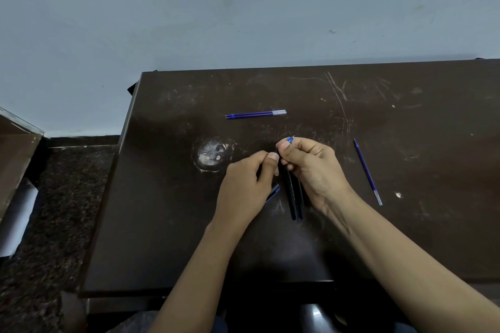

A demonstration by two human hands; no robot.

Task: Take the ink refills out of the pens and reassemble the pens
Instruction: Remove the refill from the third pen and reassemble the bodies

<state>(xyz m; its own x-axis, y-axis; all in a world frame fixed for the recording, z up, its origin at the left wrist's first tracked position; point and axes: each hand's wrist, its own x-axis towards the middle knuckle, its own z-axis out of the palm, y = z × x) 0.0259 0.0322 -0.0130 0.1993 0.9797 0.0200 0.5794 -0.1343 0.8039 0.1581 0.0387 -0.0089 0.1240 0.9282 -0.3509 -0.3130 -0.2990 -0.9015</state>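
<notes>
My right hand (311, 167) grips black pens (293, 197) that hang down from its fist toward the table. A blue refill tip (290, 139) pokes out above its thumb. My left hand (249, 186) pinches a small dark part right beside the right thumb; a dark blue-edged piece (273, 192) shows under its palm. Two blue ink refills (255, 114) lie side by side farther back on the table. A single blue refill (367, 170) lies to the right of my right hand.
The dark brown table (167, 224) is scratched, with a worn pale patch (212, 155) left of my hands. Its left edge drops to a dark speckled floor. A brown box (16, 154) and a white roll (16, 219) sit at far left.
</notes>
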